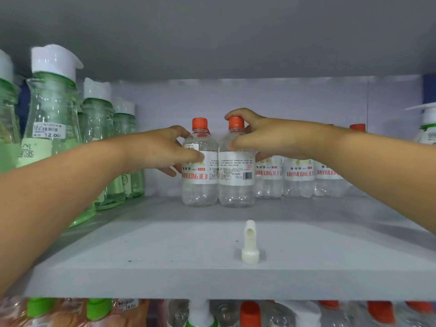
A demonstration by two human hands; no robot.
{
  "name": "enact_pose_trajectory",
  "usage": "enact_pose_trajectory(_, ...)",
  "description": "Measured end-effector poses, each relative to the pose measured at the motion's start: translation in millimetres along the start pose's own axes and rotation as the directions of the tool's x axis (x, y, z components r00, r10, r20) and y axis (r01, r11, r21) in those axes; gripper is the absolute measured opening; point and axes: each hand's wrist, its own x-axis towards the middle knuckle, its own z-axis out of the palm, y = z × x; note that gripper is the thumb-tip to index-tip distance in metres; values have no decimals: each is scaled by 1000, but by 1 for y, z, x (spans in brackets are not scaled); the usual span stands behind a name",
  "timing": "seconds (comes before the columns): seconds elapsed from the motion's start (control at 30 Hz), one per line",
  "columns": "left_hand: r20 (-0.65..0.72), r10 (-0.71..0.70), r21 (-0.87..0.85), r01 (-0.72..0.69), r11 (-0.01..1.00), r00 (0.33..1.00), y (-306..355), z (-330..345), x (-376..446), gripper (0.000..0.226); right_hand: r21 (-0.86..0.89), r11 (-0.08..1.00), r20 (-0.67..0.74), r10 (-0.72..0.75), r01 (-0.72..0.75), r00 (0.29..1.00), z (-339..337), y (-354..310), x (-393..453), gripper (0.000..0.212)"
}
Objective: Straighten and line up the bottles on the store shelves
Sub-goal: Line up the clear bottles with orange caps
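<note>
A grey shelf (165, 244) holds 2 clear orange-capped bottles upright, touching, behind a white peg (250, 244). The left hand (158, 151) grasps the left bottle (200, 175); the right hand (266, 135) grips the right bottle (236, 180) at its neck.

Your bare hands, left (162, 149) and right (266, 135), close on two clear, glossy plastic bottles (200, 192) with matt orange ribbed caps (199, 123) and smooth white paper-like labels (236, 168). They stand on a matt, smooth grey painted shelf (165, 251). To your left you see shiny green-tinted transparent plastic bottles (53, 109) with smooth white plastic caps. A small glossy cream plastic peg (250, 244) lies on the shelf near you.
</note>
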Motion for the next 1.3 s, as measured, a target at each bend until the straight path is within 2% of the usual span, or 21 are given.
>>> enact_pose_trajectory(0.13, 19, 3, -6, -3, 1000, 1000, -3, 2, -2, 64, -186, 982, -147, -50, 22, 988, 4, -6, 3, 59)
enact_pose_trajectory(0.3, 22, 3, -72, -1, 997, 1000, -5, 3, -3, 64, -116, 993, -92, -20, 9, 996, -7, -5, 1, 57)
enact_pose_trajectory(0.43, 29, -7, -97, 9, 995, 1000, -2, 4, -5, 67, -162, 987, -270, -29, -16, 962, -1, -10, 4, 53)
enact_pose_trajectory(0.53, 75, -58, -101, 66, 993, 995, -4, 5, -6, 78, -154, 987, -338, -6, -49, 941, 2, -11, 15, 44)
enact_pose_trajectory(0.6, 116, -82, -106, 95, 990, 990, -6, 7, -7, 81, -94, 995, -313, -13, -17, 950, -6, -11, 18, 31)
enact_pose_trajectory(0.67, 124, -80, -117, 95, 989, 989, -7, 7, -6, 81, -2, 1000, -206, -21, 21, 978, -15, -9, 14, 23)
enact_pose_trajectory(0.73, 110, -79, -117, 92, 989, 991, -7, 8, -5, 82, 57, 998, -139, -21, 29, 990, -19, -6, 10, 28)
enact_pose_trajectory(0.9, 97, -93, -99, 103, 990, 991, -8, 9, -3, 75, -37, 996, -234, 75, -86, 969, -3, -4, 7, 40)
enact_pose_trajectory(1.13, 89, -92, -90, 100, 991, 992, -10, 9, -2, 73, 90, 990, -284, 129, -108, 950, 5, -8, 11, 33)
enact_pose_trajectory(1.3, 112, -127, -26, 130, 991, 986, -8, 8, -3, 82, -33, 987, -378, 135, -159, 916, 16, -10, 11, 43)
